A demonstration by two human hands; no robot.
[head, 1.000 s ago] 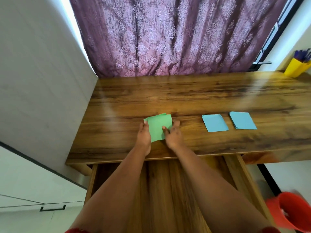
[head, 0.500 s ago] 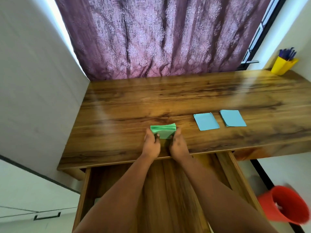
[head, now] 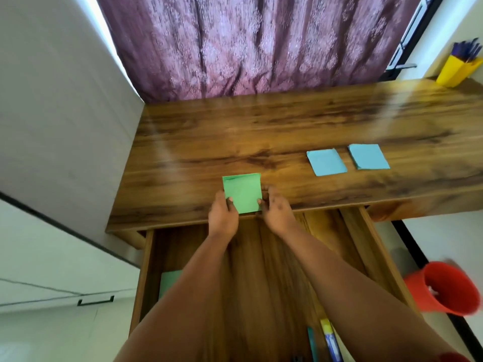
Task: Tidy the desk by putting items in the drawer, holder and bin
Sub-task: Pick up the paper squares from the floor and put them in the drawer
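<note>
While both hands, left hand (head: pixel 223 214) and right hand (head: pixel 277 215), pinch the green note stack (head: pixel 242 193) at the desk (head: pixel 261 131) edge: drawer (head: pixel 376 254) stowing step; next, lower it inside.

No text, label, brand or number can be read — not on any surface.

We see a green square paper stack (head: pixel 242 192), two light-blue paper squares (head: pixel 326 162) (head: pixel 368 156), a red plastic bin (head: pixel 444 291), a yellow holder (head: pixel 453 72), and a purple floral-patterned curtain (head: pixel 248 45).
</note>
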